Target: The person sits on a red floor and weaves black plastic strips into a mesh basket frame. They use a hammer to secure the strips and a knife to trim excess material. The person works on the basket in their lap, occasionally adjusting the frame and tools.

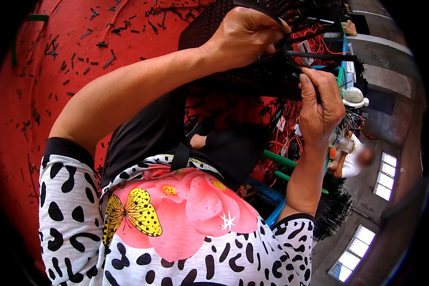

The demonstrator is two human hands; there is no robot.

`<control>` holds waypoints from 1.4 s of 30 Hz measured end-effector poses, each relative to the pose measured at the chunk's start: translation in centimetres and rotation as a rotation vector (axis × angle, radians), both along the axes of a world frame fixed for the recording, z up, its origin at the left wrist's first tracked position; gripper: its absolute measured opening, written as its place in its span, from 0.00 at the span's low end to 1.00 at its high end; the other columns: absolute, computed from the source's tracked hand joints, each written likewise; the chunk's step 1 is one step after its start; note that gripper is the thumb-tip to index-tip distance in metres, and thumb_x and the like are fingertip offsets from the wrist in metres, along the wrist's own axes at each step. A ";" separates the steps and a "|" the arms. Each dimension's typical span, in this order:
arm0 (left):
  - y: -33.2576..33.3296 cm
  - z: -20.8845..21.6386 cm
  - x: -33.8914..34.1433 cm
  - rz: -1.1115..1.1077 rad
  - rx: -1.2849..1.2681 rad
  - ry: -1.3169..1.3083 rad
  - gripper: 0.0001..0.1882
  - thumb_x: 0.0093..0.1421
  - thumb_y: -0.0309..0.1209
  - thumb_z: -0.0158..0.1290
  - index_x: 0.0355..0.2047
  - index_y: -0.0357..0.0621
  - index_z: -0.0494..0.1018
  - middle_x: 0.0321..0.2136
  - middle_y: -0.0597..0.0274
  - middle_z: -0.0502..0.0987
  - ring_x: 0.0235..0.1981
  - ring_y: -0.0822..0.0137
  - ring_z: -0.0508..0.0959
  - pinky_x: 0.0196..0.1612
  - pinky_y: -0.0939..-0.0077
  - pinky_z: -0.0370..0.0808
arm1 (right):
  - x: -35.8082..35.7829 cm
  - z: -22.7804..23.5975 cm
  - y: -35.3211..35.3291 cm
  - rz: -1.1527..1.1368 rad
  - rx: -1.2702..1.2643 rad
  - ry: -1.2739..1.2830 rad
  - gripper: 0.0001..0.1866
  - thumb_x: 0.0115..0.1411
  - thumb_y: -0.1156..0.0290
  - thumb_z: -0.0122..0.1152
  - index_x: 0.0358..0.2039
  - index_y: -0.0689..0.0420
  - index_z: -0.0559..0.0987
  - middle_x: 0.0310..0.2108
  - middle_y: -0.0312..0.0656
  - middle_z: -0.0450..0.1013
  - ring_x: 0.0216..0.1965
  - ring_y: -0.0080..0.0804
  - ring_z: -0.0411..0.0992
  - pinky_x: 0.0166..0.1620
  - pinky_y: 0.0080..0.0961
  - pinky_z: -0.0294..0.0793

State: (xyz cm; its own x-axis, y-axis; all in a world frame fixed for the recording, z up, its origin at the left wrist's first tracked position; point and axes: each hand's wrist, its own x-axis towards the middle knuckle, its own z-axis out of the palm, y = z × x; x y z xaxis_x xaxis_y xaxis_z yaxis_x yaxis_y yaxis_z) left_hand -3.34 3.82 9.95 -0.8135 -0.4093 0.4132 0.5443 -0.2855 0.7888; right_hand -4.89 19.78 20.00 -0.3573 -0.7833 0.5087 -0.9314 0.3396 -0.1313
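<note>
A dark woven basket [200,31], made of black strips, stands before me, with loose strip ends sticking up along its far right side. My left hand [248,35] is closed at the basket's upper edge, thumb and fingers pinching a black strip. To the right and nearer to me, my right hand [321,102] is closed too. A thin black strip runs out between its thumb and fingers. The basket's inside and the strips between my hands are too dark to make out fully.
Many short black strip scraps lie on the red floor covering [76,43]. Green tubes [281,159] and a blue bar [267,190] are beside my right forearm. Orange-red cords [314,40] hang beyond the basket. Further right are a white fan [353,97] and a person in white [352,155].
</note>
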 end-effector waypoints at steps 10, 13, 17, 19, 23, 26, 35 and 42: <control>-0.7 1.4 -0.8 0.261 -0.297 0.157 0.04 0.53 0.20 0.51 0.29 0.33 0.74 0.25 0.53 0.74 0.24 0.65 0.75 0.29 0.75 0.71 | 0.2 0.1 -0.1 0.010 0.013 -0.003 0.05 0.50 0.83 0.60 0.30 0.65 0.76 0.26 0.45 0.72 0.28 0.36 0.72 0.33 0.25 0.71; -0.7 1.3 -1.2 0.277 -0.336 0.201 0.05 0.51 0.20 0.52 0.29 0.34 0.74 0.25 0.51 0.75 0.27 0.60 0.77 0.31 0.72 0.72 | 0.1 -0.1 -0.1 0.028 0.002 0.001 0.05 0.50 0.83 0.60 0.30 0.65 0.76 0.26 0.45 0.72 0.27 0.36 0.72 0.33 0.24 0.71; -0.7 1.4 -1.5 0.258 -0.356 0.184 0.05 0.50 0.21 0.52 0.28 0.34 0.74 0.24 0.51 0.75 0.27 0.60 0.77 0.30 0.72 0.72 | 0.0 0.0 -0.1 0.025 -0.013 -0.025 0.05 0.50 0.82 0.60 0.29 0.65 0.76 0.25 0.45 0.72 0.27 0.36 0.72 0.32 0.24 0.71; -0.8 1.5 -1.4 0.254 -0.363 0.168 0.05 0.50 0.21 0.52 0.28 0.34 0.74 0.23 0.51 0.75 0.27 0.60 0.77 0.30 0.72 0.72 | 0.0 0.2 -0.2 0.041 -0.009 -0.016 0.05 0.50 0.82 0.60 0.29 0.65 0.76 0.25 0.45 0.72 0.27 0.36 0.72 0.32 0.23 0.70; -1.0 1.5 -1.4 0.244 -0.376 0.143 0.05 0.50 0.21 0.51 0.28 0.34 0.75 0.23 0.51 0.75 0.26 0.61 0.77 0.30 0.72 0.72 | 0.1 0.3 -0.4 0.058 -0.010 -0.007 0.05 0.50 0.82 0.60 0.29 0.65 0.76 0.25 0.45 0.72 0.27 0.35 0.72 0.32 0.23 0.70; -1.0 1.6 -1.6 0.270 -0.410 0.151 0.06 0.50 0.23 0.50 0.27 0.34 0.75 0.23 0.50 0.75 0.26 0.61 0.77 0.29 0.72 0.72 | 0.1 0.4 -0.4 0.059 -0.014 -0.010 0.05 0.50 0.82 0.60 0.29 0.65 0.76 0.25 0.45 0.72 0.26 0.35 0.71 0.32 0.23 0.70; -0.8 2.2 -1.4 0.194 -0.380 0.076 0.06 0.50 0.25 0.51 0.27 0.34 0.75 0.21 0.50 0.75 0.24 0.62 0.77 0.28 0.71 0.73 | 0.2 0.9 -0.5 0.010 -0.053 -0.082 0.04 0.50 0.81 0.61 0.29 0.66 0.76 0.25 0.43 0.72 0.26 0.31 0.70 0.31 0.21 0.69; -0.9 2.6 -1.1 0.191 -0.406 0.020 0.07 0.51 0.27 0.52 0.27 0.34 0.76 0.20 0.49 0.75 0.21 0.62 0.76 0.26 0.71 0.72 | -0.8 3.1 -1.1 -0.039 -0.044 -0.042 0.04 0.48 0.80 0.64 0.27 0.63 0.78 0.25 0.40 0.71 0.26 0.26 0.69 0.31 0.19 0.68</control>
State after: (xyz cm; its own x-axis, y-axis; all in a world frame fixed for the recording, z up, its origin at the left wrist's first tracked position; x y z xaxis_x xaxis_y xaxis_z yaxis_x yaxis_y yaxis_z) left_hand -4.45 2.94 12.59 -0.7296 -0.3525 0.5860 0.5731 0.1523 0.8052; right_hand -5.65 18.64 23.14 -0.4087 -0.7456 0.5263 -0.9110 0.3682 -0.1858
